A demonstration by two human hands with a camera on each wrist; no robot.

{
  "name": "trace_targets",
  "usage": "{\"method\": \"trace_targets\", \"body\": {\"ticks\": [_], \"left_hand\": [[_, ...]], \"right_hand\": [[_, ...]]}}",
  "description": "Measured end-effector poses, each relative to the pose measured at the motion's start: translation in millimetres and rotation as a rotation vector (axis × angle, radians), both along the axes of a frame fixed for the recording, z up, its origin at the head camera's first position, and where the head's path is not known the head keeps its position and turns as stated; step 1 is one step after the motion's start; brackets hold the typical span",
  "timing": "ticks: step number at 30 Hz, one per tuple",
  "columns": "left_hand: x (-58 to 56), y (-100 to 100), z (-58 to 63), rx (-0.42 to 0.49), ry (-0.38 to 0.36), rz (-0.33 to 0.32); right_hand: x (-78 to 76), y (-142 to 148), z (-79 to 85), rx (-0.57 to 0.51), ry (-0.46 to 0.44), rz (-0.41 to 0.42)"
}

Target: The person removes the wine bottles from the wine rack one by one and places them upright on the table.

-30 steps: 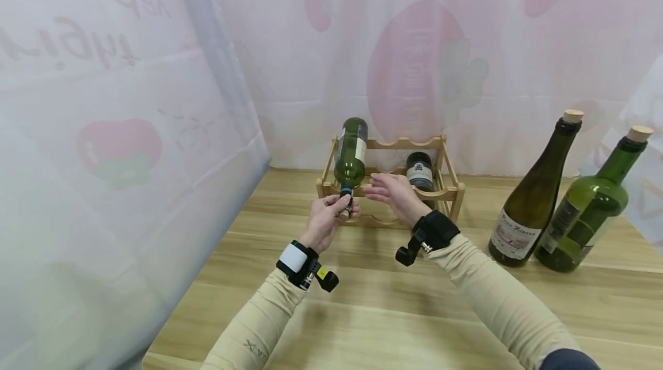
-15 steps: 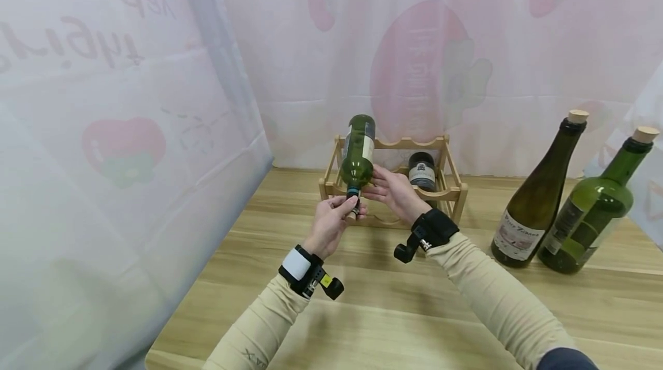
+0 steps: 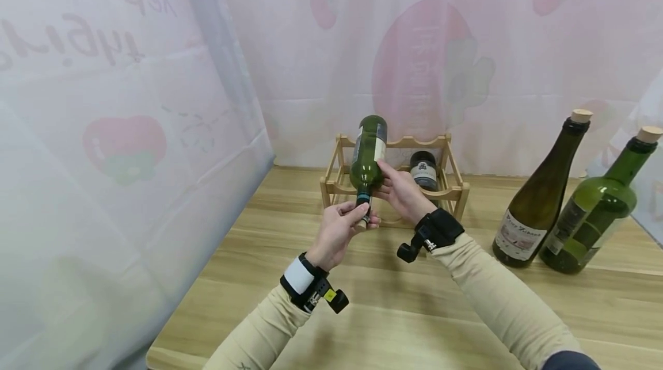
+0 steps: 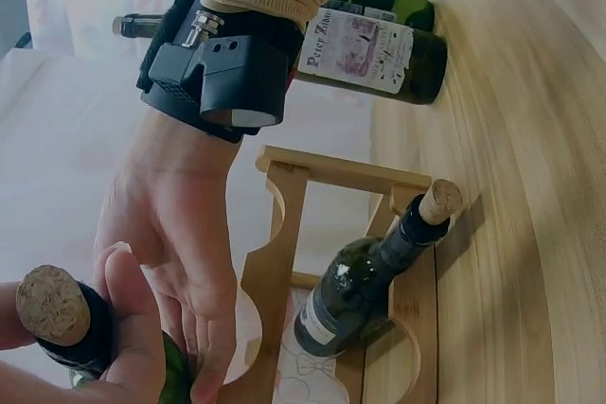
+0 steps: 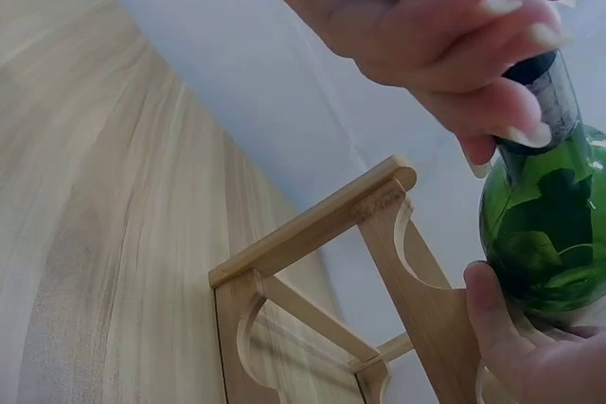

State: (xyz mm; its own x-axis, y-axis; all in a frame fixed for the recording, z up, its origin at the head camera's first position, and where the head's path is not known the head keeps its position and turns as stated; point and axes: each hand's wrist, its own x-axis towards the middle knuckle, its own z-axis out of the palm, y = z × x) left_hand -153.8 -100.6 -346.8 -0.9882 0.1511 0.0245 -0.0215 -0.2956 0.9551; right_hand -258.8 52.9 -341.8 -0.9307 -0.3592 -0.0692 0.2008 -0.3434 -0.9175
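Note:
A green wine bottle [image 3: 368, 154] tilts over the left part of a wooden wine rack [image 3: 339, 189], its base up and away and its corked neck toward me. My left hand [image 3: 339, 231] grips the neck, thumb on top; the cork [image 4: 55, 305] pokes out past the fingers in the left wrist view. With my right hand [image 3: 406, 194] I hold the bottle at its shoulder, the thumb along its side and the fingers partly hidden beneath. In the right wrist view the bottle's green shoulder [image 5: 544, 219] sits above the right hand [image 5: 540, 357].
A dark corked bottle [image 3: 423, 170] lies low in the rack's right part. Two tall corked bottles stand at the right of the wooden table [image 3: 383, 330]: a brown-green one [image 3: 536, 203] and a green one [image 3: 595, 214]. A printed curtain [image 3: 311, 71] hangs behind and at the left.
My right hand has come from beside the bottle onto its shoulder. The bottle has shifted right along the rack, with my left hand still holding its neck.

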Motion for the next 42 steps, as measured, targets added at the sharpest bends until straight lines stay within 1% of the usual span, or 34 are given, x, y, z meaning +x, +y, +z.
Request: {"method": "trace_targets", "body": {"ticks": [4, 10, 15, 19, 23, 25, 32, 37, 42], "left_hand": [[6.6, 0.4, 2.1, -0.040, -0.002, -0.026], [14.6, 1.7, 6.3, -0.076, 0.007, -0.091], [23.3, 0.9, 7.4, -0.110, -0.009, -0.156], [29.5, 1.1, 9.9, -0.154, -0.022, -0.191], [34.5, 1.7, 12.8, -0.221, -0.022, -0.212], [36.9, 1.7, 13.4, -0.238, -0.022, -0.224], [46.2, 2.0, 10.8, -0.257, -0.039, -0.238], [52.5, 3.7, 8.6, -0.288, -0.010, -0.252], [58.5, 5.7, 6.8, -0.297, 0.008, -0.266]], "right_hand": [[7.2, 4.2, 2.2, 0.002, 0.009, 0.006], [20.3, 13.5, 5.5, 0.034, 0.029, 0.020], [31.8, 19.0, 6.0, 0.049, 0.039, 0.017], [39.9, 23.0, 8.1, 0.063, 0.041, 0.022], [48.7, 27.3, 10.8, 0.099, 0.056, 0.024], [53.3, 29.1, 10.9, 0.115, 0.068, 0.026], [65.3, 32.8, 6.4, 0.142, 0.081, 0.013], [72.1, 35.4, 2.3, 0.174, 0.112, 0.006], [80.0, 37.8, -2.1, 0.178, 0.105, -0.004]]}}
